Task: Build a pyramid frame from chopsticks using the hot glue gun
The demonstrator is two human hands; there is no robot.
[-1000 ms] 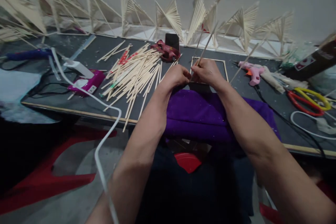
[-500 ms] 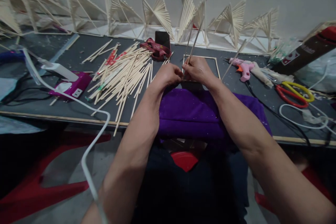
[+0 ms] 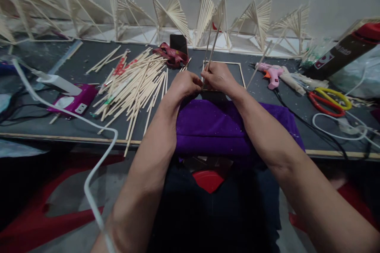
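Note:
My right hand (image 3: 218, 76) is closed round thin wooden sticks (image 3: 214, 43) that rise upright from its fingertips. Close beside it, my left hand (image 3: 187, 84) has its fingers pinched together at the near left corner of a stick frame (image 3: 242, 75); what lies between those fingertips is too small to make out. The frame rests on the dark table, partly hidden by both hands. One more stick (image 3: 259, 64) leans at the frame's right side. Purple cloth (image 3: 210, 126) lies at the table edge under my wrists.
Loose sticks (image 3: 142, 83) are heaped to the left, beside a purple power socket (image 3: 73, 101) with a white cable. A pink glue gun (image 3: 272, 73), scissors (image 3: 326, 102) and a brown bottle (image 3: 341, 53) are right. Twisted stick models (image 3: 175, 16) line the wall.
The whole view has shifted slightly, so things on the table appear further left. Both hands keep nearly the same pose at the frame, with the sticks still upright.

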